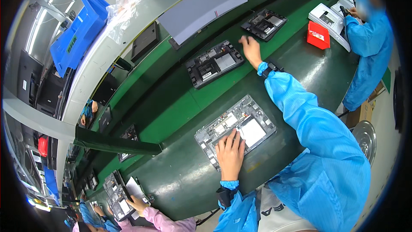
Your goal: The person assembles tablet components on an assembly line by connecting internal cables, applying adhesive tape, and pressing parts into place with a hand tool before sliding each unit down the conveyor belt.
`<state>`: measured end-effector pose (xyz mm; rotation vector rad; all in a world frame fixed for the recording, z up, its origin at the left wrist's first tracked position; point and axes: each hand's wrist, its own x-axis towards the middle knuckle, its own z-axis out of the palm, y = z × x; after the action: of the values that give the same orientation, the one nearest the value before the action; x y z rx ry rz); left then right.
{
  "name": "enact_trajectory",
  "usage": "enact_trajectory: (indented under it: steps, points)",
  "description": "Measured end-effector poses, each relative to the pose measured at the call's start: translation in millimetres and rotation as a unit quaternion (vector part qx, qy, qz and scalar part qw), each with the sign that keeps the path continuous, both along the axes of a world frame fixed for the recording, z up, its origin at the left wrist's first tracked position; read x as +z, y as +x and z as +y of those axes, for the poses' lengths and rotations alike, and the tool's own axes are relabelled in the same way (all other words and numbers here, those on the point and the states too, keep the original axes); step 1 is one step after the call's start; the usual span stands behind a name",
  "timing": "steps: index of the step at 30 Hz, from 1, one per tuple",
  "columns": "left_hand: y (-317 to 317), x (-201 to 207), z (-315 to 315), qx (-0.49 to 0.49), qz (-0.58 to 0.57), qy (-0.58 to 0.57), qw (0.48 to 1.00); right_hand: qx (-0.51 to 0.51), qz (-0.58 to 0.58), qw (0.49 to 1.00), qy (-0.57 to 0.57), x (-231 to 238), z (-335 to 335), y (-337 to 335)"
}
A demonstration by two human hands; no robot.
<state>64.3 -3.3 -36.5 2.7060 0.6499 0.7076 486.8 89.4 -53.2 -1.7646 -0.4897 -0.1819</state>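
Observation:
An opened laptop base [214, 128] lies tilted on the green bench in front of me, its boards and a large white-labelled part showing. My left hand [230, 154] rests on it with fingers stretched out over the near side, hiding what lies beneath the palm. My right hand [252, 51] reaches out over the green belt, fingers bent and a little apart, with nothing visible in them. It is beside the right end of a second opened laptop base [214, 63]; whether it touches that base I cannot tell. Farther right lies a third opened laptop base [265, 24].
A grey screen panel [204, 6] hangs above the belt. At right a co-worker in blue [371, 38] stands by a red bin [318, 35] and white trays [330, 25]. At lower left, a pink-sleeved co-worker's hand [138, 205] touches another laptop base [118, 193]. A dark beam [120, 143] juts across.

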Motion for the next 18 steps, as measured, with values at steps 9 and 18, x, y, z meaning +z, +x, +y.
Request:
enact_trajectory:
  steps: [9, 18]
  points:
    - [-7.4, 6.2, 11.4, -0.034, 0.01, 0.025, 0.999, 0.425, 0.196, 0.883, -0.041, 73.5, -152.5, -145.2]
    - [-9.5, 7.1, 21.4, -0.051, 0.003, 0.0, 0.999, 0.495, -0.228, 0.813, -0.204, 55.3, -201.6, -182.1]
